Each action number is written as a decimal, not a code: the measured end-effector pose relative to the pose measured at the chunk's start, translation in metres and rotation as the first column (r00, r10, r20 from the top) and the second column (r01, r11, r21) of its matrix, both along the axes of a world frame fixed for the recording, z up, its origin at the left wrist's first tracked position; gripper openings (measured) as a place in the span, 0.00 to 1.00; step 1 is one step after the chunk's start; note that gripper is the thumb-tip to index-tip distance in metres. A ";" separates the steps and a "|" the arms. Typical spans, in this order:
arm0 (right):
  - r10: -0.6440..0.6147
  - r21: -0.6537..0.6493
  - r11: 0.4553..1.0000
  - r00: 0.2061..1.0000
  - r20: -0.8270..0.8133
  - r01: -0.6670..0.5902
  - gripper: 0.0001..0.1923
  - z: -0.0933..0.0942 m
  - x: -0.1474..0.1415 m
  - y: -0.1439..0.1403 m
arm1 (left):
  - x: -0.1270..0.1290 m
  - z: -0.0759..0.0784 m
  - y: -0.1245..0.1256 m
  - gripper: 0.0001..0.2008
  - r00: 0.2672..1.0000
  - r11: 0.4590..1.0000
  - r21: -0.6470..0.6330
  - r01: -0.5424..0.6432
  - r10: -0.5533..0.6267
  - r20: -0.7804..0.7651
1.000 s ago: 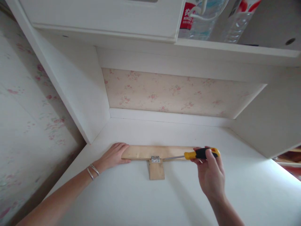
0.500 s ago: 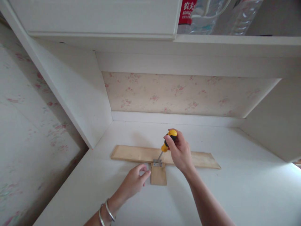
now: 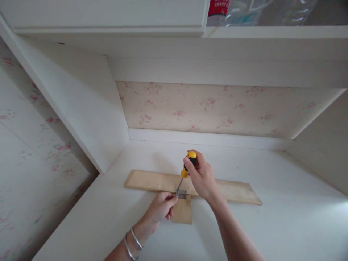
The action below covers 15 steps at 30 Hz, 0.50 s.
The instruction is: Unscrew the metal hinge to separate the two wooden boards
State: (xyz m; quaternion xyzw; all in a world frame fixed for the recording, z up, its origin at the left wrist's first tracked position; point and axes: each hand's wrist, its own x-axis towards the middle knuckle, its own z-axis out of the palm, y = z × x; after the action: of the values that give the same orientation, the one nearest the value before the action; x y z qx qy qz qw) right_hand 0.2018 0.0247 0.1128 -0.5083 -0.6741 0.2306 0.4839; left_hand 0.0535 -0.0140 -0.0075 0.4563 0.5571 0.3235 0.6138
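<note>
- Hinge bridges long board and short board, toward the desk's back edge.
- Right hand grips screwdriver, tip at the hinge.
- Left hand's fingers reach the hinge's left end, their grip unclear.

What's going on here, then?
A person's right hand holds a yellow-and-black screwdriver, its tip down at a metal hinge. The hinge sits where a long board meets a short wooden piece, on a white surface. The left hand's fingertips are at the hinge's left edge.
</note>
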 end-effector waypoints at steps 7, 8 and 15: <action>0.131 -0.008 0.991 0.990 0.056 -0.131 0.23 0.001 0.003 -0.007 | -0.001 0.002 0.003 0.16 0.999 1.000 0.007 0.015 -0.015 0.040; 0.153 -0.002 0.988 0.986 0.072 -0.153 0.24 0.002 0.004 -0.009 | -0.001 0.003 0.003 0.15 0.999 1.000 0.003 0.012 -0.012 0.044; 0.219 0.058 0.971 0.959 0.181 -0.233 0.25 0.004 -0.003 -0.023 | -0.001 0.007 0.002 0.12 0.999 1.000 -0.025 0.014 -0.013 0.048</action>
State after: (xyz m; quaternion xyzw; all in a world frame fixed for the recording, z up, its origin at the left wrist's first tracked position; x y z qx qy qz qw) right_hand 0.1985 0.0022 0.1165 -0.4266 -0.7757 0.2124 0.4137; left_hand 0.0522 -0.0117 -0.0008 0.4446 0.5431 0.3231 0.6348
